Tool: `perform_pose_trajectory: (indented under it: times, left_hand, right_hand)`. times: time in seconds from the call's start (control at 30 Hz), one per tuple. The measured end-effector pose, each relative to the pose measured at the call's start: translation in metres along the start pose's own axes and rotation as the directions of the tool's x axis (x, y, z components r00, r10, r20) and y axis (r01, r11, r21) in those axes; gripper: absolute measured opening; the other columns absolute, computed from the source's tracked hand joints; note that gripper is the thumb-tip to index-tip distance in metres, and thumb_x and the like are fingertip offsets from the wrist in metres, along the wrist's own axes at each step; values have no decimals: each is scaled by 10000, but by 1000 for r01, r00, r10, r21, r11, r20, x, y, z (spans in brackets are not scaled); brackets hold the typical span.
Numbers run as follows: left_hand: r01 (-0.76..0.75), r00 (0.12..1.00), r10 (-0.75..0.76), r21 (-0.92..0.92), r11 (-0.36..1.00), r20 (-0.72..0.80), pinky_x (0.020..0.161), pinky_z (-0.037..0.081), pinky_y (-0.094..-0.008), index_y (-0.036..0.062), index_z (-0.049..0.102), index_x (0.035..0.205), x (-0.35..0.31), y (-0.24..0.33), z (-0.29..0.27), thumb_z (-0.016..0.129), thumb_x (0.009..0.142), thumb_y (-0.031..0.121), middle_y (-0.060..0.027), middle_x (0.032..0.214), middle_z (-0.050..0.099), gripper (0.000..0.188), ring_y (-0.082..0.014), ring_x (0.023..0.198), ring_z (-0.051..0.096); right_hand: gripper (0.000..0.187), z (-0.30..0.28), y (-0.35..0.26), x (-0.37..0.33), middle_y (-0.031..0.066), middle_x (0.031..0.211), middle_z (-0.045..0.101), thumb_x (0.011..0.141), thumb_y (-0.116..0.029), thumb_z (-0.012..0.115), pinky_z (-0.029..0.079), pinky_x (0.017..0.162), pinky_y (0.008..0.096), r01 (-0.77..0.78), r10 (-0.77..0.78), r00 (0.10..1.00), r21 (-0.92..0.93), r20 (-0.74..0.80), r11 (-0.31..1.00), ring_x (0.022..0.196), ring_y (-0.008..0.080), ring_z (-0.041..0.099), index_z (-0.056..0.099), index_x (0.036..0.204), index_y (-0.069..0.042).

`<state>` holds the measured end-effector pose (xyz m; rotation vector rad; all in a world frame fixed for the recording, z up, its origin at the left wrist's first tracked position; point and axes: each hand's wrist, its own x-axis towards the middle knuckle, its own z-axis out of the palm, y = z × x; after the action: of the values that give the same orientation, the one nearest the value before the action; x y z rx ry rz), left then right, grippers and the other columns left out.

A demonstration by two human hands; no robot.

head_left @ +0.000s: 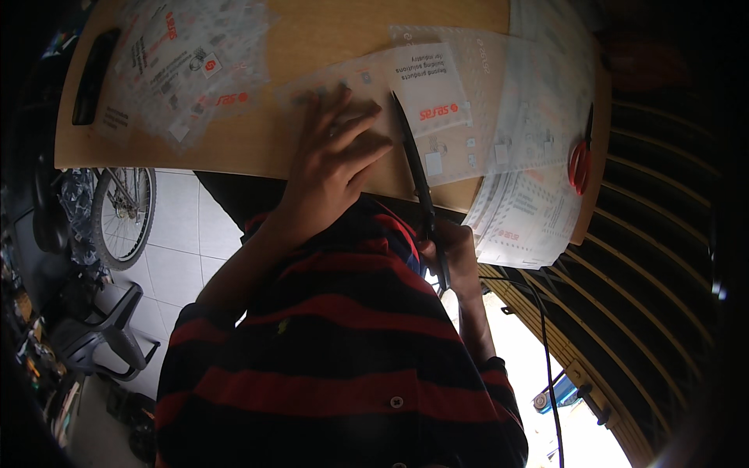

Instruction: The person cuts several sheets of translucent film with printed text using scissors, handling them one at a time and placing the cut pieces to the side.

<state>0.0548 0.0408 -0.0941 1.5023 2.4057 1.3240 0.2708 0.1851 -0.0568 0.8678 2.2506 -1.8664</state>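
Observation:
My left hand (331, 168) rests with fingers spread on the left part of a translucent printed plastic bag (359, 74) on the table. My right hand (458, 253) is closed near the table's front edge, gripping a long dark pointed blade (412, 152). The blade slants up and left across the bag, its tip a little right of my left fingers. My fingers hide its grip, so whether it is a knife or scissors I cannot tell. Just right of the blade, a white printed panel (429, 86) shows on the plastic.
A heap of clear printed bags (191, 66) lies at the table's left, beside a black flat object (95, 76). Stacked plastic sheets (523, 222) overhang the front right edge. Red-handled scissors (579, 165) lie at the right. A bicycle wheel (123, 218) and dark chair (109, 335) stand lower left.

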Motion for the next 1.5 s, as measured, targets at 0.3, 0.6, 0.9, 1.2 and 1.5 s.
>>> perform_pose_trajectory:
  times: [0.3, 0.6, 0.9, 1.2, 1.5]
  left_hand:
    - [-6, 1000, 6, 0, 1000, 7, 1197, 259, -633, 157, 779, 1047, -2, -2, 0, 772, 778, 22, -67, 1402, 594, 300, -381, 1431, 417]
    - [-14, 1000, 14, -3, 1000, 20, 1206, 245, -635, 148, 783, 1038, -3, -4, 0, 762, 791, 33, -67, 1408, 590, 274, -379, 1438, 412]
    - [-34, 999, 34, -13, 999, -7, 1206, 238, -654, 122, 775, 1018, -2, -5, 2, 761, 759, 37, -93, 1378, 594, 273, -389, 1427, 410]
    - [-15, 1000, 15, -6, 1000, 20, 1203, 247, -643, 139, 785, 1017, -1, -3, -1, 773, 772, 35, -67, 1395, 600, 266, -375, 1421, 432]
    - [-25, 1000, 25, 1, 1000, -10, 1194, 262, -646, 148, 787, 1013, -1, -4, 1, 775, 773, 41, -65, 1362, 615, 263, -372, 1407, 446]
  right_hand:
    - [582, 1, -14, 19, -23, 580, 549, 929, -576, 685, 356, 447, 249, 114, -113, 993, -91, 13, 989, 488, 55, 488, 636, 835, -4]
    - [524, -1, -27, 28, -5, 565, 560, 922, -503, 733, 352, 426, 259, 81, -86, 996, -159, -24, 984, 470, 60, 487, 657, 816, 4]
    - [540, -4, -22, 29, -6, 589, 581, 878, -513, 776, 373, 452, 236, -24, 14, 998, -186, -56, 982, 514, 51, 523, 663, 809, 11]
    - [686, -3, -28, 32, 8, 607, 593, 852, -664, 704, 403, 460, 223, 44, -42, 999, -93, 20, 995, 520, 64, 564, 633, 901, 16]
    - [662, -3, -50, 48, 33, 557, 542, 870, -623, 719, 396, 455, 282, 11, -10, 1000, -206, 5, 978, 491, 99, 503, 630, 835, 32]
